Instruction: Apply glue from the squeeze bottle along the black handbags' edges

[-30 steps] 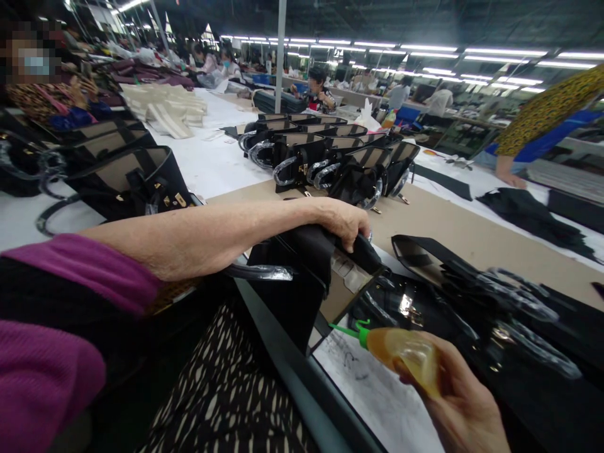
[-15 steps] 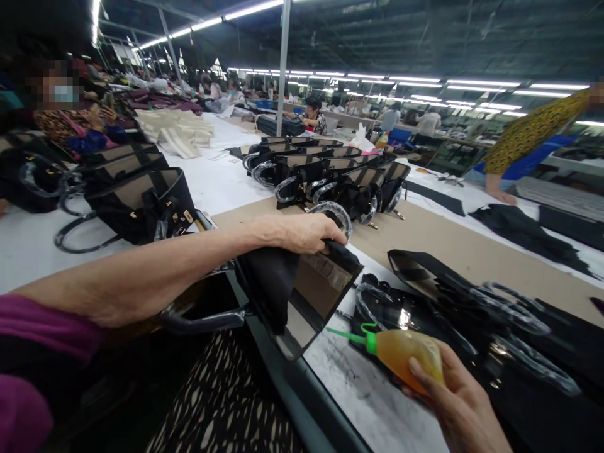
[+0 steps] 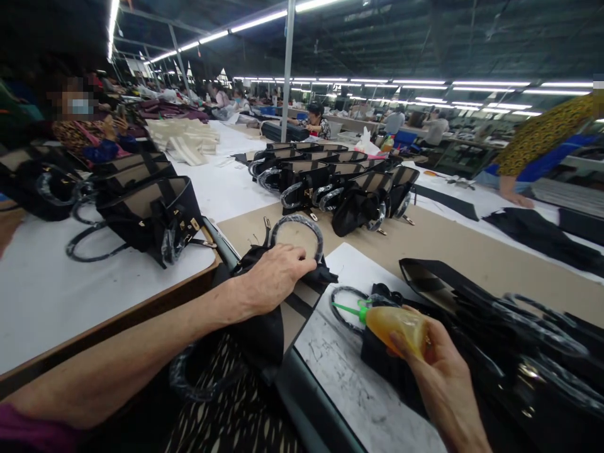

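My left hand (image 3: pixel 278 274) grips the upper edge of a black handbag (image 3: pixel 259 333) that lies tilted over the table's near edge and my lap. One plastic-wrapped handle (image 3: pixel 298 228) of this bag loops up beyond my fingers; its beige and black lining shows below them. In my right hand (image 3: pixel 436 352) is a soft squeeze bottle (image 3: pixel 399 327) of amber liquid. Its thin green nozzle points left, clear of the held bag. Under and beside the bottle lies another black bag (image 3: pixel 382 365) with a wrapped handle.
Black bag pieces (image 3: pixel 509 340) with wrapped handles cover the right side. Several finished-looking handbags (image 3: pixel 325 176) stand in rows further back, with more handbags (image 3: pixel 151 214) at left. A co-worker's arm (image 3: pixel 533 151) leans on the table at far right; a masked person (image 3: pixel 89 132) sits at left.
My left hand has drawn the handbag toward me and down, turning its lining and swinging the handle up. The bottle in my right hand has shifted slightly left and up.
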Tool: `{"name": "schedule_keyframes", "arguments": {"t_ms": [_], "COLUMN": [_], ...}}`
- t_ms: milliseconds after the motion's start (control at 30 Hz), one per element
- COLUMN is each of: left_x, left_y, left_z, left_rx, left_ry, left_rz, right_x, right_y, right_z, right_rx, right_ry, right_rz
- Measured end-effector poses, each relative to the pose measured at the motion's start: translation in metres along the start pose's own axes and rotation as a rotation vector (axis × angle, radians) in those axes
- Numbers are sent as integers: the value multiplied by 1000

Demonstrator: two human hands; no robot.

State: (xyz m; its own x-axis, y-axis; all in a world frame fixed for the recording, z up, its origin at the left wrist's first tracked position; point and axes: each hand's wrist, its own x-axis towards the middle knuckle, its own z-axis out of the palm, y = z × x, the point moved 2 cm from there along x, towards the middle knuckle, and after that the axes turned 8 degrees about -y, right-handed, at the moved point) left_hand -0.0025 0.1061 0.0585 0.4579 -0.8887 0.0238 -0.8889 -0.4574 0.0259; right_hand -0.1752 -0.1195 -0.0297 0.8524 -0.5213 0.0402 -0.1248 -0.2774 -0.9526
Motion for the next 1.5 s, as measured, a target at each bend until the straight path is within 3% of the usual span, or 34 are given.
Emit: {"name": "schedule_keyframes", "arguments": {"t_ms": [233, 467, 1100, 1500], "left_x": [-6, -5, -17, -27], "left_y": [-4, -5, -3, -3], "left_z": [-2, 0, 10, 18], "left_rx": [-89, -121, -166, -205], "left_ry": [-5, -9, 24, 110], "left_rz": [-51, -58, -45, -6], "right_x": [25, 40, 28, 20], "right_y": [-1, 7, 2, 6], "right_z": [23, 33, 38, 34], "right_rx": [-140, -236, -85, 29], "right_ry": [2, 24, -125, -167], "right_rz": [-96, -136, 37, 106]}}
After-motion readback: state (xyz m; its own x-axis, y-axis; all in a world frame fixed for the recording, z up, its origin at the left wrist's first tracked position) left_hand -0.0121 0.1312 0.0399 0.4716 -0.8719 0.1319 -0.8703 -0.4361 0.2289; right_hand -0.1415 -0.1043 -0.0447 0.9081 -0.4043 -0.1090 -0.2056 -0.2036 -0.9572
